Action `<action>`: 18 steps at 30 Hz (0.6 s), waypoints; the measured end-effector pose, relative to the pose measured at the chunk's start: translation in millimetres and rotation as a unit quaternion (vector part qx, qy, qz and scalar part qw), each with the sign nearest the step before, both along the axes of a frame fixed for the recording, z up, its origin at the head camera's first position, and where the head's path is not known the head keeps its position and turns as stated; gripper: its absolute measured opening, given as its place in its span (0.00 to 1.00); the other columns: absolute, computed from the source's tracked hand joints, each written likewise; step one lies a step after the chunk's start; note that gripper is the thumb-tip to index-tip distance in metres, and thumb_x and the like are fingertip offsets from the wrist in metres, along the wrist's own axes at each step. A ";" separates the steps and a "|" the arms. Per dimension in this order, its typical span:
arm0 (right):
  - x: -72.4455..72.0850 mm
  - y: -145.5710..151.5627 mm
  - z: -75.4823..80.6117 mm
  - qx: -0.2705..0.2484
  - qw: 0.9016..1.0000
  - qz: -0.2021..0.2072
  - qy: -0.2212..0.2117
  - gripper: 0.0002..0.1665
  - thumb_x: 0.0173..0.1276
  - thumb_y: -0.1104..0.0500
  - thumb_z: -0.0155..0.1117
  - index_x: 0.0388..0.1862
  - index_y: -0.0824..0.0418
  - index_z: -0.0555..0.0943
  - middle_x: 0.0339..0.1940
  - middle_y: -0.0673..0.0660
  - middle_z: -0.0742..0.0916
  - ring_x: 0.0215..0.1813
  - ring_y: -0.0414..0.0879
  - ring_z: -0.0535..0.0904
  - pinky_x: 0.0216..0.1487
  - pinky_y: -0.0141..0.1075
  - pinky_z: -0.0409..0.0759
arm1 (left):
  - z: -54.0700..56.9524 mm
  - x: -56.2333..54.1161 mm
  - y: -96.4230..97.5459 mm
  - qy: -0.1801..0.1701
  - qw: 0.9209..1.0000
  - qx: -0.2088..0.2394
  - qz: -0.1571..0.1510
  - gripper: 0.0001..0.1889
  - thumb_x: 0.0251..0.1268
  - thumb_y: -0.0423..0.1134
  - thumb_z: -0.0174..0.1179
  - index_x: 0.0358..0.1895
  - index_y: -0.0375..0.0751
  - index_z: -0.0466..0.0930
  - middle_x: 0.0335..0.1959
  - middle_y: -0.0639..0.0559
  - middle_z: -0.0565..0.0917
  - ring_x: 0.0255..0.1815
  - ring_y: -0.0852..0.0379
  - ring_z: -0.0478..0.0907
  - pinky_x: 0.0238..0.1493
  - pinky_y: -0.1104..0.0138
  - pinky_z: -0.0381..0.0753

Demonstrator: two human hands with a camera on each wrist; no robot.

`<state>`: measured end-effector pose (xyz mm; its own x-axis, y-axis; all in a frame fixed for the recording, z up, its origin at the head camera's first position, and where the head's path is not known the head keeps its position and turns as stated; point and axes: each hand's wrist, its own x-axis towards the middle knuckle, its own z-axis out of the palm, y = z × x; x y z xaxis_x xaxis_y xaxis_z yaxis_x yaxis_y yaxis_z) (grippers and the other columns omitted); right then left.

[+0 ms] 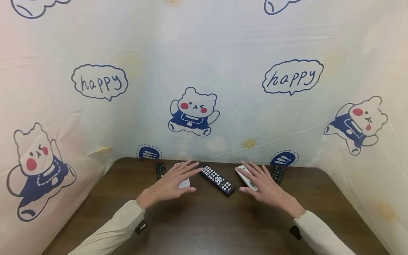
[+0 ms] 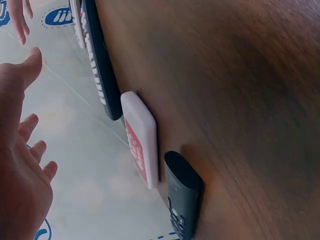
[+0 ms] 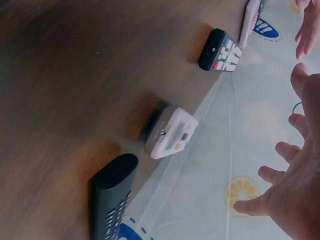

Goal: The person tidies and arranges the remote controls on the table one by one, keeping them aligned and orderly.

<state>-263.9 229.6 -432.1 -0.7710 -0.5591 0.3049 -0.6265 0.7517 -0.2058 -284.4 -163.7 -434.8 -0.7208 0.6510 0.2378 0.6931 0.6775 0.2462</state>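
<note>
Both hands hover over a row of remote controls, palms down with fingers spread. My left hand is above a white remote and partly covers it; the left wrist view shows that remote has a red-pink face. Left of it lies a small black remote. A larger black remote with white buttons lies slantwise between the hands. My right hand is over another white remote, seen apart from the palm in the right wrist view. A black remote lies at the far right, partly hidden.
The remotes lie near the back edge of a dark brown wooden table. Behind and beside it hangs a pale cloth printed with bears and the word "happy". Dark straps show at the sleeve cuffs.
</note>
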 end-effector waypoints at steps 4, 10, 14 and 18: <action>-3.3 3.6 -2.3 -0.007 1.000 0.000 -0.005 0.43 0.76 0.42 0.66 0.84 0.49 0.63 0.88 0.55 0.58 0.86 0.62 0.51 0.78 0.76 0.45 | -1.8 -0.3 -4.8 -0.011 1.000 0.002 0.012 0.39 0.72 0.60 0.62 0.83 0.62 0.59 0.86 0.55 0.56 0.88 0.44 0.46 0.84 0.37 0.48; -9.1 9.3 -4.9 -0.006 1.000 -0.013 -0.003 0.43 0.76 0.41 0.65 0.85 0.47 0.62 0.87 0.55 0.60 0.86 0.63 0.52 0.79 0.76 0.46 | -5.0 -4.4 -11.7 -0.005 1.000 0.013 0.027 0.40 0.71 0.60 0.64 0.83 0.64 0.60 0.85 0.57 0.57 0.87 0.45 0.47 0.84 0.39 0.51; -12.7 12.7 -7.0 -0.009 1.000 -0.020 -0.011 0.43 0.76 0.42 0.65 0.84 0.48 0.63 0.87 0.56 0.61 0.86 0.63 0.52 0.78 0.76 0.46 | -8.0 -8.2 -15.9 0.011 0.999 0.009 0.034 0.40 0.71 0.59 0.65 0.83 0.65 0.59 0.85 0.56 0.58 0.87 0.45 0.48 0.84 0.40 0.51; -14.3 15.7 -8.3 -0.009 0.999 -0.029 -0.017 0.43 0.76 0.43 0.66 0.84 0.48 0.63 0.86 0.57 0.61 0.86 0.63 0.53 0.78 0.76 0.47 | -10.7 -11.1 -20.8 0.030 0.999 -0.001 0.038 0.40 0.70 0.58 0.65 0.83 0.63 0.60 0.84 0.53 0.60 0.87 0.45 0.50 0.84 0.41 0.52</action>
<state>-278.2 245.4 -440.4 -0.8117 -0.5078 0.2886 -0.5748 0.7822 -0.2404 -295.5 -184.5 -445.5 -0.7528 0.5957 0.2800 0.6530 0.7293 0.2042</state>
